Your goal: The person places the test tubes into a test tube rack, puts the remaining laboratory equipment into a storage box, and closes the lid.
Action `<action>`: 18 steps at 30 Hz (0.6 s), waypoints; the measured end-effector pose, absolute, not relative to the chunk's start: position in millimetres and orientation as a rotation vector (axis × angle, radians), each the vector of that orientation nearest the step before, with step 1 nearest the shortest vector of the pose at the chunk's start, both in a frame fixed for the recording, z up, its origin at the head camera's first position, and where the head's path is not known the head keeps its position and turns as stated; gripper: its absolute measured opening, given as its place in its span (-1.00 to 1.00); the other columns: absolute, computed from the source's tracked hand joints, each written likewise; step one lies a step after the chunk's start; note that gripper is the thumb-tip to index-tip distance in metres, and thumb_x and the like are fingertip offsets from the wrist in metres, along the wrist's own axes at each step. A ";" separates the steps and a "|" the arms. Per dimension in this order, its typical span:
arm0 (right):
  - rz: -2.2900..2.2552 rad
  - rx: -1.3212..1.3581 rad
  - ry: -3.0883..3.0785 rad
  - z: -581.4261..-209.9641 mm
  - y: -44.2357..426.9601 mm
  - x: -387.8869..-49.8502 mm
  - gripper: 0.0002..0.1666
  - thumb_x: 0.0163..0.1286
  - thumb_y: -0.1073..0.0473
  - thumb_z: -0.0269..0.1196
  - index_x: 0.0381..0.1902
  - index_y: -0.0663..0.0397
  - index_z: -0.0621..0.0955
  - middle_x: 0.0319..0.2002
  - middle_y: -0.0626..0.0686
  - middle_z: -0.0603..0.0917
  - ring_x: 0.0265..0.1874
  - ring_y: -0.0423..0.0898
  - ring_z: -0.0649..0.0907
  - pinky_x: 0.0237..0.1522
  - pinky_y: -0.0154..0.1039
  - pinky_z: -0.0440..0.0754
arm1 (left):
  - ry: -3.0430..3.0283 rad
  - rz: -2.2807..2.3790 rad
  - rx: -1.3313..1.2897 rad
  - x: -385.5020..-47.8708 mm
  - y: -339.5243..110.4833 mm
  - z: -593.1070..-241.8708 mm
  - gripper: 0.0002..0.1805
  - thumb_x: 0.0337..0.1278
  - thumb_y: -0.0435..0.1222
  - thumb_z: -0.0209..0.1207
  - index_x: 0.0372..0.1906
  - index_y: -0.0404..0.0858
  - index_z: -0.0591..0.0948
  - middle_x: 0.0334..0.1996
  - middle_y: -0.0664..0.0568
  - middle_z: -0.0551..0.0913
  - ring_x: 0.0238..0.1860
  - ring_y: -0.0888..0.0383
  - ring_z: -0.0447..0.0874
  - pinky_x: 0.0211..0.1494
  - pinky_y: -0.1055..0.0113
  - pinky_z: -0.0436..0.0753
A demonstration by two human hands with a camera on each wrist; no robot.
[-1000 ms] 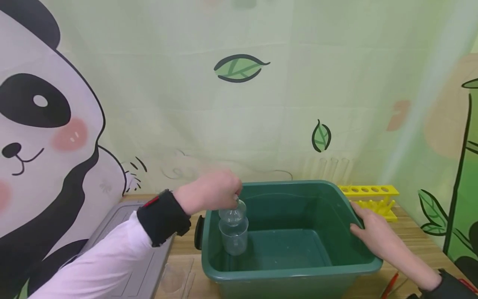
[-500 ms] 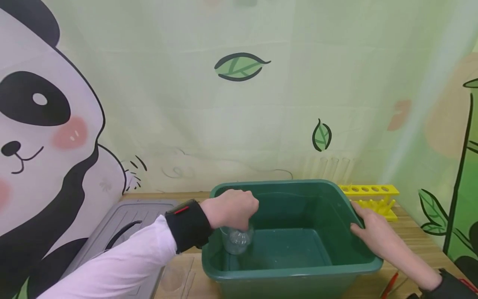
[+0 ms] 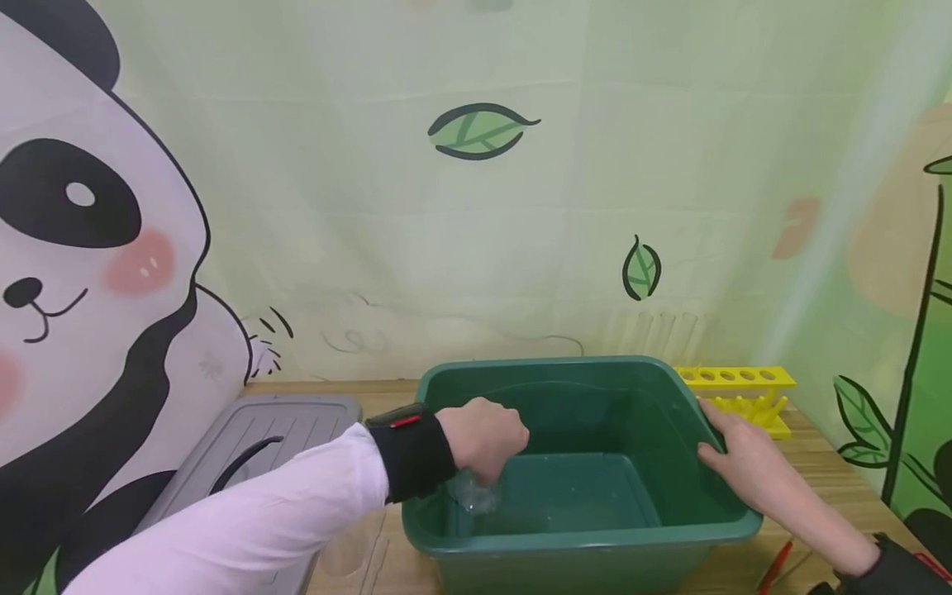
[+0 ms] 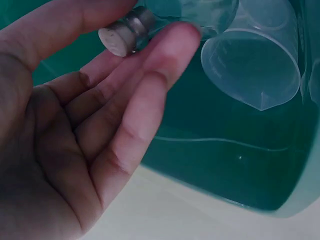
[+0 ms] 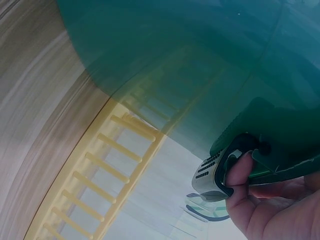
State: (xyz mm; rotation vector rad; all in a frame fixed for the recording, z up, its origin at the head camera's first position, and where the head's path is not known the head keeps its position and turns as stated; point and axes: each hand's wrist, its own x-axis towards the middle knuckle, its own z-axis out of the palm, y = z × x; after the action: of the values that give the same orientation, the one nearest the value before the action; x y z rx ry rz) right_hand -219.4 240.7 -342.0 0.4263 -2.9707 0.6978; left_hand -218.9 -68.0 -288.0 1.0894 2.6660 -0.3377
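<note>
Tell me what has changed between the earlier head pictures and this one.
The left hand has moved down and to the right, deeper into the green rectangular plastic bin, taking the silver-capped clear glass vessel lower with it. No new grasp or release plainly shows. The right hand stays on the bin's right side, and the yellow plastic test-tube rack has not moved.

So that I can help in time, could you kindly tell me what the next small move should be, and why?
Probably set the bottle down in the tub and let go: the left hand holds it by the capped end, close to the beaker, while the right hand grips the tub. Whether the bottle touches the bottom is hidden.
</note>
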 end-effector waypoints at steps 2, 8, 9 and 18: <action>0.689 0.425 -2.970 -341.9 240.6 -219.3 -0.30 0.22 0.34 0.15 0.19 0.62 0.13 0.02 0.57 0.32 -0.15 0.29 0.48 -0.29 0.08 0.50 | 2.653 -0.367 1.076 -219.5 -65.8 -290.1 -0.83 -0.16 -0.38 0.31 -0.53 -0.12 0.53 -0.74 0.14 0.25 -0.73 0.25 0.23 -0.65 0.48 0.28; 0.690 0.421 -2.980 -341.3 240.7 -219.2 -0.29 0.22 0.33 0.15 0.20 0.62 0.12 0.03 0.57 0.31 -0.13 0.30 0.47 -0.29 0.09 0.49 | 2.610 -0.474 1.032 -219.9 -58.7 -297.6 -0.81 -0.20 -0.35 0.35 -0.46 -0.11 0.55 -0.68 0.14 0.33 -0.66 0.23 0.31 -0.63 0.44 0.36; 0.690 0.421 -2.983 -341.3 240.7 -219.4 -0.29 0.23 0.33 0.15 0.20 0.62 0.12 0.03 0.57 0.31 -0.13 0.30 0.47 -0.29 0.09 0.49 | 2.603 -0.504 1.040 -219.5 -57.7 -299.0 -0.81 -0.20 -0.36 0.36 -0.46 -0.11 0.55 -0.68 0.14 0.33 -0.66 0.24 0.30 -0.63 0.43 0.36; 0.684 0.418 -2.985 -342.3 241.3 -220.3 -0.29 0.22 0.32 0.15 0.20 0.62 0.12 0.04 0.57 0.30 -0.09 0.34 0.44 -0.25 0.12 0.46 | 2.548 -0.758 1.101 -218.9 -48.8 -304.8 -0.81 -0.23 -0.29 0.38 -0.45 -0.10 0.57 -0.68 0.15 0.33 -0.66 0.24 0.28 -0.64 0.39 0.39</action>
State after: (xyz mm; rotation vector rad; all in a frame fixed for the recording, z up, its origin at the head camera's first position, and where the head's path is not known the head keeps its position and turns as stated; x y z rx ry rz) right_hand -220.3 241.3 -342.3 0.4184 -2.9850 0.6842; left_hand -218.9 -48.8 -304.8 1.1006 2.5484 -0.7578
